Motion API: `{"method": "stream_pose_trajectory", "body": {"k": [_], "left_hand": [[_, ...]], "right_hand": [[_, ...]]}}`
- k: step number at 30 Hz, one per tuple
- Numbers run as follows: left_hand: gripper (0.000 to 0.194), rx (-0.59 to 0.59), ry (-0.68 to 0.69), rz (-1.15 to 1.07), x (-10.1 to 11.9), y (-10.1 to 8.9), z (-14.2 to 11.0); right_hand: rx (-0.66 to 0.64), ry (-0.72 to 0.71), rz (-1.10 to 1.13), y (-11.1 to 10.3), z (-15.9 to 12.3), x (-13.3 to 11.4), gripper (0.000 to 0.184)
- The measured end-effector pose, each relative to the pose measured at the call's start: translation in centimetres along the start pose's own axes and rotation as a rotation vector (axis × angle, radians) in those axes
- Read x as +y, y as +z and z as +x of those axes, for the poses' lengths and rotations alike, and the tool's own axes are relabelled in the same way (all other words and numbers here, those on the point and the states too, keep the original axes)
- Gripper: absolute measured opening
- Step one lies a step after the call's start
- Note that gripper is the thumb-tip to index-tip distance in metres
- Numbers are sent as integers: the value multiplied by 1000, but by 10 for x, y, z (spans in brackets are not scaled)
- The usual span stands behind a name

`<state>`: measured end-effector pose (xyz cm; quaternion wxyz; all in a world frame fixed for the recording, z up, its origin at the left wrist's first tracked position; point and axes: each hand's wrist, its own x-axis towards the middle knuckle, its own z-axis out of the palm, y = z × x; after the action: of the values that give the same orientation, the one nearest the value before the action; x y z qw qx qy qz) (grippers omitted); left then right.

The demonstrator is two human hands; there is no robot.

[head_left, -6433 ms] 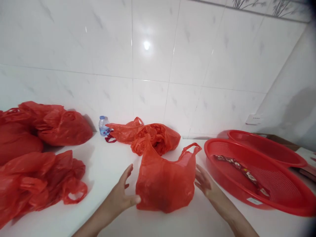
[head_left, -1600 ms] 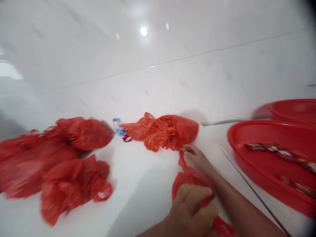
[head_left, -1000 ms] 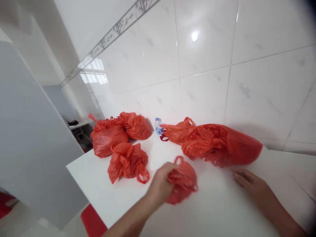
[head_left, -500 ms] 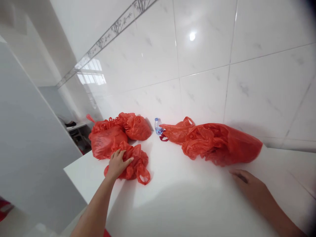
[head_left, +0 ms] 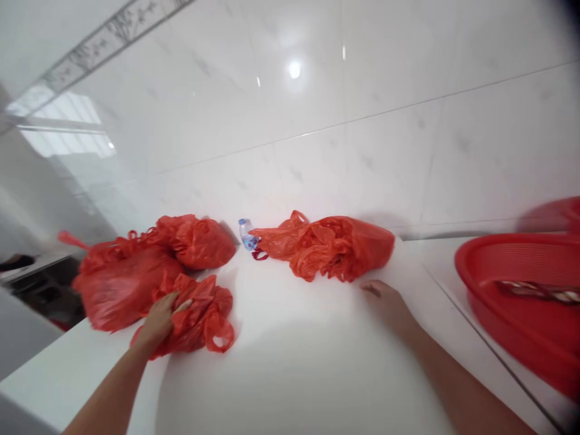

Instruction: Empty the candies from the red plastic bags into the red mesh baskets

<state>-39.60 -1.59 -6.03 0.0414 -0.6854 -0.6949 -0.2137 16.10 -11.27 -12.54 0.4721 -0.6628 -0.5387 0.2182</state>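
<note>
My left hand (head_left: 159, 319) lies on a crumpled red plastic bag (head_left: 199, 323) at the near left of the white counter (head_left: 294, 374), fingers spread over it. My right hand (head_left: 386, 304) rests flat on the counter, fingers stretched out, just in front of a loose heap of empty red bags (head_left: 333, 246). It holds nothing. Behind the left bag sit two fuller red bags (head_left: 131, 281), one of them (head_left: 197, 240) nearer the wall.
A small water bottle (head_left: 247, 234) stands against the tiled wall between the bag piles. A wide red plastic basket (head_left: 521, 320) with a dark patterned strip in it sits at the right, a second one (head_left: 550, 214) behind it. The counter's left edge drops off.
The view has swung right, bringing the red baskets in. My left hand stays on the left bag. My right hand has slid closer to the heap of empty bags.
</note>
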Motion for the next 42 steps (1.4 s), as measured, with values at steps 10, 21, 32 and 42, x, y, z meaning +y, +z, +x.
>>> {"method": "stream_pose_trajectory", "body": {"k": [10,21,32,42], "left_hand": [[30,364,561,-93,112,-37,3],[23,207,819,-440,306,53,5],[19,268,346,-894,341,73,20],[30,-50,52,-1583,326,73,-49]], "right_hand": [[29,-70,56,3,3,5,21],[46,-125,132,3,8,10,19],[48,-126,156,3,9,11,16],[-10,-222,55,10,-20,-28,32]]}}
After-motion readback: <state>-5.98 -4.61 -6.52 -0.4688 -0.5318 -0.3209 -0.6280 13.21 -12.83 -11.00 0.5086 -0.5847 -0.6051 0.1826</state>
